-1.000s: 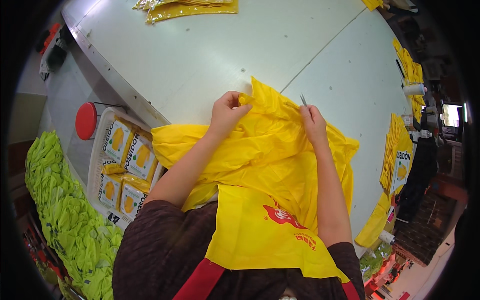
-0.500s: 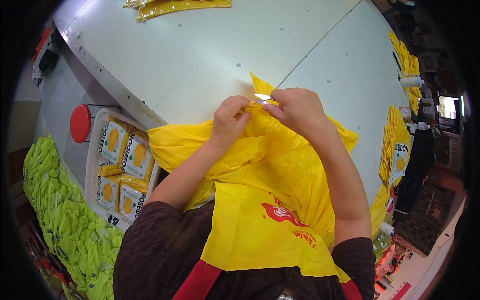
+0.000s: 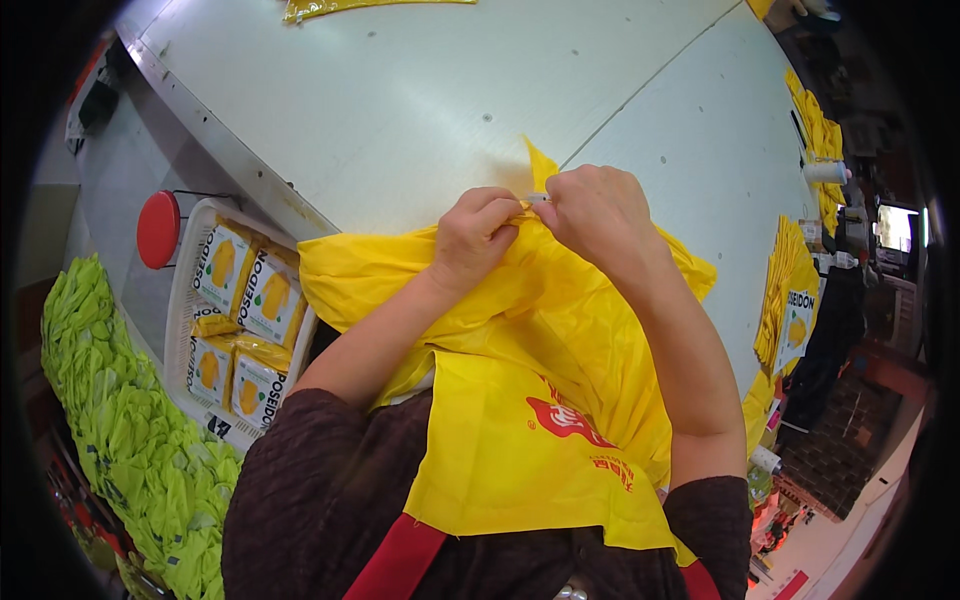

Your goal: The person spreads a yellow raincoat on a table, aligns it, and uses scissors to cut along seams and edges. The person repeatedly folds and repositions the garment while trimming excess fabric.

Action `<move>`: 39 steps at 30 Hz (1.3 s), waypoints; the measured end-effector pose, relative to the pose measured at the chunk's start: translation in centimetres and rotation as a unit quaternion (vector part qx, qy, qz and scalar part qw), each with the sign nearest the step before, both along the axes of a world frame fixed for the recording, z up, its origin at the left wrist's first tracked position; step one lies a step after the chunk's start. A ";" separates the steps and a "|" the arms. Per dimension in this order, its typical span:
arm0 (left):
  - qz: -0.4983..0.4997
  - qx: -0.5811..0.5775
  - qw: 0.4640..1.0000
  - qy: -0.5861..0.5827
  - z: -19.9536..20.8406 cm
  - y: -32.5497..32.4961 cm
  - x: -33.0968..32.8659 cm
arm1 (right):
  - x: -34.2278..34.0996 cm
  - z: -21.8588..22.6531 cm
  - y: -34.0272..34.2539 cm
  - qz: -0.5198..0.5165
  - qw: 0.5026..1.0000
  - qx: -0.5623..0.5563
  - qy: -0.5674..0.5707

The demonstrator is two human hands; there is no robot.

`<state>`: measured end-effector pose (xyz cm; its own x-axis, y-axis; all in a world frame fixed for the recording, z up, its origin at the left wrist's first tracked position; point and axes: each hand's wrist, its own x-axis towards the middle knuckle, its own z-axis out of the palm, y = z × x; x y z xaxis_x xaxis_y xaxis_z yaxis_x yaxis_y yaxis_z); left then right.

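A thin yellow garment (image 3: 560, 300) lies bunched over the near table edge and my lap, with a pointed flap (image 3: 541, 163) standing up beyond my hands. My left hand (image 3: 476, 232) is closed, pinching an edge of it between thumb and fingers. Small metal thread snips (image 3: 537, 197) sit in my closed right hand (image 3: 602, 212). Only a short bit of their blades shows, against the cloth right beside my left fingertips. Most of the snips is hidden by the fist. Below hangs my yellow apron (image 3: 510, 480) with a red print.
The pale table (image 3: 400, 120) spreads ahead, with yellow packs (image 3: 370, 6) at its far edge. Left stand a white basket (image 3: 180, 340) of packaged yellow garments, a red stool (image 3: 158, 230) and a lime-green cloth heap (image 3: 120, 420). Folded yellow garments (image 3: 785, 290) and a thread spool (image 3: 826, 172) are right.
The snips' blades, spread and plainly visible before, are now mostly covered as my right hand has turned and closed. Both hands have come together at the fabric edge. The view has shifted slightly.
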<state>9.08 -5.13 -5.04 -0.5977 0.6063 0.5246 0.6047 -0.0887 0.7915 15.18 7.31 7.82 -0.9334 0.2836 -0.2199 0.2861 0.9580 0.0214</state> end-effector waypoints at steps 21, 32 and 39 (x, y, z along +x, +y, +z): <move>-0.203 -0.525 0.768 -0.304 1.8 -3.1 -7.6 | 44.5 -9.8 5.6 -0.674 0.690 -0.057 0.257; -0.197 -0.436 0.849 -0.224 2.3 -9.2 -2.6 | 39.9 -11.7 -4.2 -0.590 0.773 -0.138 0.188; -0.086 -0.330 0.903 -0.262 7.8 -15.4 -1.0 | 44.5 -9.4 -7.1 -0.576 0.609 -0.372 0.399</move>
